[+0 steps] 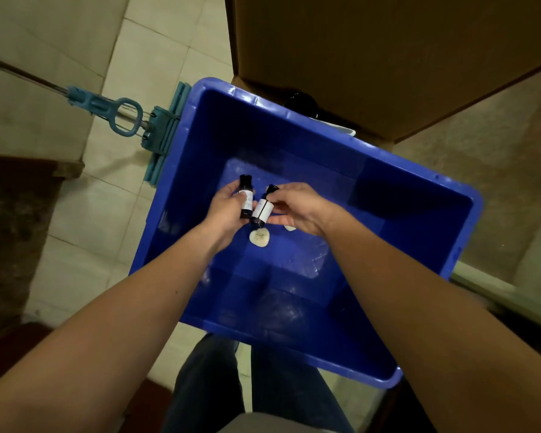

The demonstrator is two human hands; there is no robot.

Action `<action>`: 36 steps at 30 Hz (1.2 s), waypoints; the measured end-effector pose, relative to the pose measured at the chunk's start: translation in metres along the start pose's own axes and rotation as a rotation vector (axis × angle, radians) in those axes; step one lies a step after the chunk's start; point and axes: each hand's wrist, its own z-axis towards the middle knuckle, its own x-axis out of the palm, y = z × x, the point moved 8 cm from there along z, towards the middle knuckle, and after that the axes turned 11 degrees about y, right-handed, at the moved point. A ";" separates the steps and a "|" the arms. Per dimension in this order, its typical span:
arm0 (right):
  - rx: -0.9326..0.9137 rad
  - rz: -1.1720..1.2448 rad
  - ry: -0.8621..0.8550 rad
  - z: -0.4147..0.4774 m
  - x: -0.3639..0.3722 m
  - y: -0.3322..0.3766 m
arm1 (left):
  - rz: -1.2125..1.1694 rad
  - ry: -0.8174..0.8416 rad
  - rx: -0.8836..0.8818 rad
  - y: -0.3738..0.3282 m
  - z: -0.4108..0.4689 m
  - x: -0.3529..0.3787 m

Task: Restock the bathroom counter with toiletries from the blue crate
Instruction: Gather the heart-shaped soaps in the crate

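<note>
Both my hands reach down into the blue crate [419, 195] on the floor. My left hand [225, 210] grips a small dark bottle [246, 195] with a white label, its cap pointing away from me. My right hand [297, 204] pinches a second dark bottle [264, 210] with a white label, tilted with its black cap under my fingers. The two bottles nearly touch. A white heart-shaped soap [259, 238] lies on the crate floor just below them. Another white piece [289, 228] shows partly under my right hand.
A blue mop [128, 115] with a metal handle lies on the pale tiled floor left of the crate. A large cardboard box [388, 51] stands behind the crate. A dark mat [10, 232] is at the left. My legs stand at the crate's near edge.
</note>
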 end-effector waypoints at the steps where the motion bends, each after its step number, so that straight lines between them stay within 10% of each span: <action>1: 0.000 0.008 0.012 -0.006 0.003 -0.002 | 0.008 0.009 0.002 0.000 -0.005 0.001; 26: -0.482 -0.054 -0.377 -0.241 0.076 -0.049 | 0.516 0.391 0.173 -0.032 -0.214 0.026; 36: -0.659 -0.224 -0.587 -0.337 0.115 -0.055 | 0.966 0.596 0.576 -0.077 -0.319 0.059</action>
